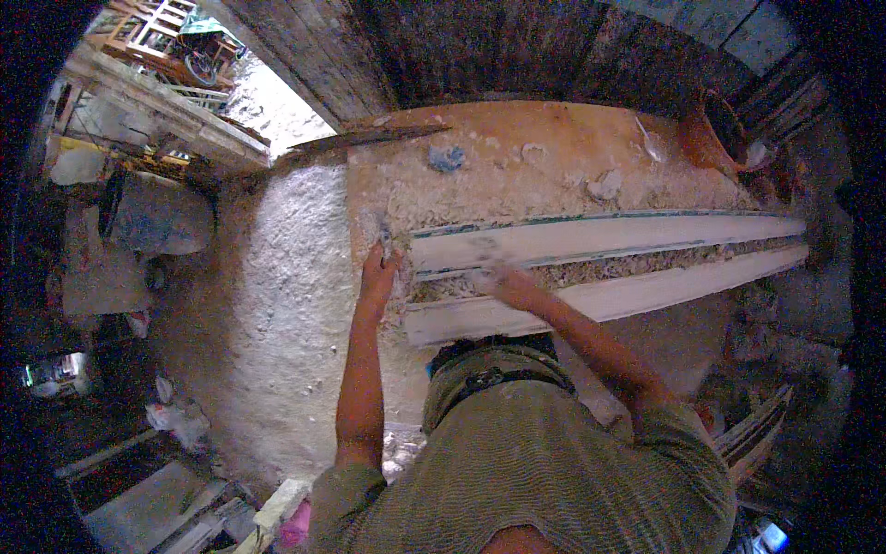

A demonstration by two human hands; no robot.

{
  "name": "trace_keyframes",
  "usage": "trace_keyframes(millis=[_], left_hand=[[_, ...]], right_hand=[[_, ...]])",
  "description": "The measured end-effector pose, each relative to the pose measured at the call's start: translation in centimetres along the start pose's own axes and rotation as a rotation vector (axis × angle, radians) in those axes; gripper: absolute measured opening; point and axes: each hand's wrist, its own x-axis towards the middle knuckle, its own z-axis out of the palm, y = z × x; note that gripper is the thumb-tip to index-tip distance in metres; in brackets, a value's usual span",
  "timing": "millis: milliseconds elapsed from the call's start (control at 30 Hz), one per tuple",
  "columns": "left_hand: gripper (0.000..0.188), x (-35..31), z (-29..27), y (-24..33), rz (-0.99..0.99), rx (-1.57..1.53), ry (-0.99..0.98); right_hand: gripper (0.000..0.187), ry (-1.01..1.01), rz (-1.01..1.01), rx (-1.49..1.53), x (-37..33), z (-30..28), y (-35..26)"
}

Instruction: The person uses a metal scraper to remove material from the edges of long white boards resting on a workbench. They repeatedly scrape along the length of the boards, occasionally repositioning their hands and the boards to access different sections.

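Bench (503, 125), orange-brown top, dusty, pale smears and crumbs all over. Two long whitish strips lie on it, running left to right, roughly side by side: far strip (600, 236) across the middle, dark blue-green lines along its long edges; near strip (637, 289) along the bench's near edge, in front of the person's waist. Left ends of both sit close to the bench's left edge. Crumbly debris (600, 270) fills the gap between them. Orange bucket (700, 143) at far right corner, tilted, mouth facing right. Dark plank (369, 137) along the far edge, left part, sticking out past the left corner. Right hand (512, 284) over the gap, toward the strips' left ends; motion blur, can't tell if fingers are spread or pressed together, or whether it touches. Left hand (378, 270) at the left edge, just beside the far strip's end, fingers curled around a small greyish item (385, 238), exact shape unclear. Slim white piece (648, 140) near far edge, right part. Blue crumpled lump (447, 159) near far edge, left part.
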Motion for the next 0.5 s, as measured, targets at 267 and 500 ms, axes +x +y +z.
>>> trace_keyframes(millis=[267, 500], left_hand=[[0.035, 5.4, -6.0, -2.1, 0.307, 0.421, -0.380], [0.040, 8.6, 6.9, 0.6, 0.610, 0.668, -0.300]], right_hand=[[0.047, 0.586, 0.544, 0.502, -16.9, -10.5, 9.7], [0.045, 0.622, 0.664, 0.712, -18.0, -7.4, 9.2]])
